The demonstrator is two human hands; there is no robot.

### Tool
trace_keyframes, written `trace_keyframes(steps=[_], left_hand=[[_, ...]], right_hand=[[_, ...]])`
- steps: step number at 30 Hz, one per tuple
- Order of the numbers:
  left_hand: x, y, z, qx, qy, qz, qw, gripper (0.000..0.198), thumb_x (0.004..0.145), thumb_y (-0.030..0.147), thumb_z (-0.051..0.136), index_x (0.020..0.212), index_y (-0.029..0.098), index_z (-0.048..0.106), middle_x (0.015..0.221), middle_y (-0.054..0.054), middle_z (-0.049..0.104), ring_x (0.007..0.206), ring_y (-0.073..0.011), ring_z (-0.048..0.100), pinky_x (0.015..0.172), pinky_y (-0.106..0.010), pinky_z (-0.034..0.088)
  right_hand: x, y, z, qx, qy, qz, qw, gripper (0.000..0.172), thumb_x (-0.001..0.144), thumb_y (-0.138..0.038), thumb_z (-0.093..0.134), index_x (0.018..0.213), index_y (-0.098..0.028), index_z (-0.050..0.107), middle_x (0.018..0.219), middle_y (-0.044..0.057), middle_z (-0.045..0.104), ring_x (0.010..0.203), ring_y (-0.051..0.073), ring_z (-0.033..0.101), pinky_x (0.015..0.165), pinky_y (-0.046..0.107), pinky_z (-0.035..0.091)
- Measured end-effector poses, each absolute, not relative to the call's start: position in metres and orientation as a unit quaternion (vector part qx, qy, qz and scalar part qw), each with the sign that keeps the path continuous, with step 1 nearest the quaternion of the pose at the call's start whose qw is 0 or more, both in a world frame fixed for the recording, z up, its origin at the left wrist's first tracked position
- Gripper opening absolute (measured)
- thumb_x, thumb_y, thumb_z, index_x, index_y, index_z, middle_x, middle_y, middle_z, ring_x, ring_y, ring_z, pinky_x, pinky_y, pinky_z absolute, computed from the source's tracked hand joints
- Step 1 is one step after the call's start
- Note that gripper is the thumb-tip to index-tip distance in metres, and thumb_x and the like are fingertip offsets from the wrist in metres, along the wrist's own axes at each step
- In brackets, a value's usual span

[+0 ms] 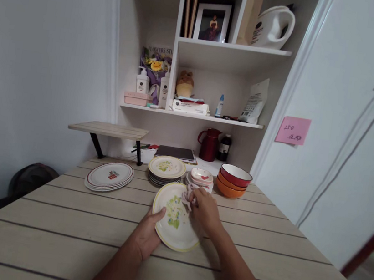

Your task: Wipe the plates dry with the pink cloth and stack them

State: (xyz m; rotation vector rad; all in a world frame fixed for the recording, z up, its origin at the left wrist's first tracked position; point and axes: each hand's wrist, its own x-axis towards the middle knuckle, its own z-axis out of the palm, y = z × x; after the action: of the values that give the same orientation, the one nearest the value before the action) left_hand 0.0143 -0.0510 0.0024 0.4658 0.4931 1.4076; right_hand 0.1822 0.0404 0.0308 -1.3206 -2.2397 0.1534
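A white plate (171,232) with a yellow rim and a green leaf pattern is tilted up over the table in front of me. My left hand (150,234) grips its left edge, thumb on the face and the other fingers hidden beneath. My right hand (203,209) is closed on a crumpled pale pink cloth (186,197), which touches the plate's upper right part. Just behind stands a stack of plates (167,167), its top one bearing a similar yellow rim and leaf pattern.
White plates with red rims (109,176) are stacked at left. Small dishes (202,175) and a stack of red and orange bowls (233,183) stand at back right. A raised wooden shelf (109,129), a laptop-like dark slab (175,153) and a red jug (209,144) lie beyond.
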Motion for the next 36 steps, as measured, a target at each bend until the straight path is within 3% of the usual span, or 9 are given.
trace_keyframes(steps=[4,8,10,13,18,22,27,32,36], left_hand=[[0.006,-0.047,0.000,0.162,0.247,0.676,0.675,0.060,0.082,0.016,0.063,0.138,0.017,0.042,0.120,-0.015,0.066,0.110,-0.0282,0.063,0.101,-0.045,0.041],[0.003,-0.045,-0.001,0.155,0.233,0.670,0.688,0.054,0.085,0.020,0.060,0.137,0.018,0.045,0.121,-0.014,0.066,0.111,-0.0282,0.062,0.100,-0.046,0.042],[0.002,-0.044,-0.001,0.162,0.222,0.649,0.709,0.048,0.087,0.025,0.056,0.133,0.014,0.049,0.119,-0.015,0.066,0.111,-0.0288,0.061,0.101,-0.045,0.042],[0.002,-0.043,0.000,0.169,0.217,0.621,0.734,0.044,0.090,0.030,0.051,0.128,0.008,0.054,0.116,-0.017,0.068,0.111,-0.0288,0.062,0.102,-0.044,0.041],[0.006,-0.042,-0.001,0.176,0.236,0.590,0.751,0.043,0.092,0.027,0.048,0.130,0.007,0.052,0.111,-0.016,0.070,0.109,-0.0265,0.063,0.103,-0.042,0.040],[0.007,-0.042,-0.001,0.181,0.240,0.595,0.745,0.050,0.091,0.027,0.049,0.136,0.007,0.045,0.115,-0.017,0.068,0.110,-0.0264,0.062,0.105,-0.042,0.038],[0.006,-0.042,-0.002,0.165,0.227,0.613,0.739,0.053,0.093,0.031,0.044,0.140,0.006,0.039,0.118,-0.018,0.066,0.113,-0.0271,0.060,0.105,-0.043,0.038],[0.004,-0.043,-0.003,0.169,0.217,0.598,0.753,0.051,0.092,0.037,0.045,0.133,0.007,0.049,0.118,-0.018,0.066,0.111,-0.0287,0.061,0.102,-0.044,0.040],[0.006,-0.042,-0.003,0.182,0.214,0.584,0.762,0.047,0.090,0.038,0.050,0.124,0.007,0.057,0.109,-0.017,0.070,0.106,-0.0287,0.063,0.098,-0.042,0.043]], right_hand=[[0.198,0.027,0.032,-0.446,-0.877,0.068,0.167,0.020,0.073,-0.006,0.051,0.081,-0.020,0.061,0.089,0.003,0.062,0.078,0.016,0.053,0.065,0.025,0.029],[0.190,0.003,0.035,-0.378,-0.918,0.067,0.097,0.014,0.068,-0.010,0.059,0.077,-0.021,0.062,0.090,0.002,0.062,0.076,0.015,0.053,0.063,0.025,0.029],[0.177,-0.008,0.035,-0.327,-0.937,0.071,0.101,0.013,0.071,-0.013,0.058,0.079,-0.021,0.062,0.094,0.002,0.062,0.082,0.016,0.053,0.067,0.025,0.032],[0.153,-0.014,0.034,-0.267,-0.943,0.089,0.175,0.025,0.073,-0.007,0.051,0.090,-0.022,0.061,0.101,0.002,0.060,0.093,0.017,0.051,0.079,0.027,0.034],[0.138,0.012,0.035,-0.372,-0.894,0.071,0.239,0.032,0.083,-0.012,0.047,0.109,-0.027,0.060,0.125,0.004,0.056,0.112,0.022,0.044,0.093,0.037,0.030],[0.162,0.028,0.032,-0.417,-0.878,0.082,0.219,0.040,0.082,-0.018,0.051,0.121,-0.026,0.056,0.141,0.007,0.045,0.126,0.027,0.037,0.099,0.046,0.028],[0.200,0.017,0.031,-0.325,-0.926,0.142,0.127,0.062,0.073,-0.015,0.058,0.134,-0.025,0.051,0.149,0.009,0.038,0.132,0.024,0.037,0.103,0.036,0.033],[0.194,0.003,0.038,-0.288,-0.933,0.174,0.129,0.053,0.072,-0.001,0.046,0.113,-0.026,0.068,0.130,0.006,0.057,0.113,0.019,0.055,0.096,0.031,0.040],[0.165,-0.002,0.034,-0.259,-0.922,0.195,0.212,0.039,0.074,-0.006,0.056,0.102,-0.029,0.072,0.115,0.004,0.057,0.103,0.015,0.056,0.091,0.025,0.042]])
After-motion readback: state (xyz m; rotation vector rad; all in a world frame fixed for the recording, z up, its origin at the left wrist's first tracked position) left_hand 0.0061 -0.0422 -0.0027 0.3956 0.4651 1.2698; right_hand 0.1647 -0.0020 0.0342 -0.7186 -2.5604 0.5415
